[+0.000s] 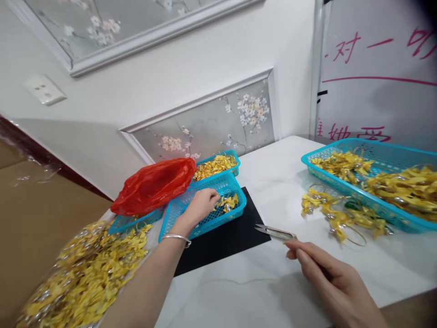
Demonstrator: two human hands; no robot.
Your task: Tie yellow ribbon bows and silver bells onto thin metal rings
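Note:
My right hand (331,269) grips a pair of thread snips (277,232) by the handle end, the blades pointing left over the edge of a black sheet (218,243). Over the middle blue plastic basket (180,209) is my left hand (204,202), a bangle (186,240) on its wrist. Its fingers are curled together beside a few yellow ribbon pieces with shiny beads (228,203); whatever they pinch is hidden. This basket rests partly on the black sheet.
A large blue basket (309,160) of yellow pieces stands at right, with loose yellow pieces (327,209) before it. Another small basket (236,169) sits against the wall. A red plastic bag (153,184) and a yellow heap (92,273) occupy the left, near cardboard (30,205).

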